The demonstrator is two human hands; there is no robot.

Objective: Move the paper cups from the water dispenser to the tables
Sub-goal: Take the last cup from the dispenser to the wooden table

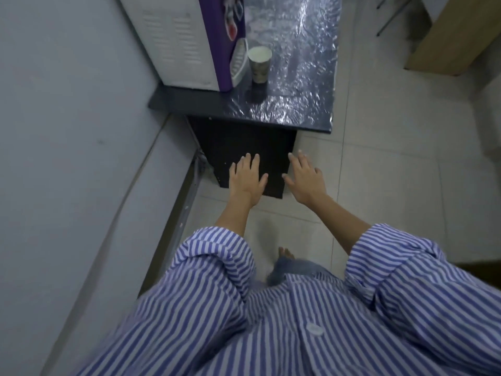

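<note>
One paper cup [259, 65] stands upright on a dark table covered in shiny plastic film [303, 99], just beside the drip tray of a white and purple water dispenser [189, 42]. My left hand [247, 178] and my right hand [305, 177] hang open in front of me, fingers spread, below the table's near edge and well short of the cup. Neither hand holds anything.
A grey wall [67, 131] runs along the left, close to the dispenser. Pale floor tiles [393, 172] spread to the right. A wooden cabinet [455, 36] and thin metal legs [390, 20] stand at the top right.
</note>
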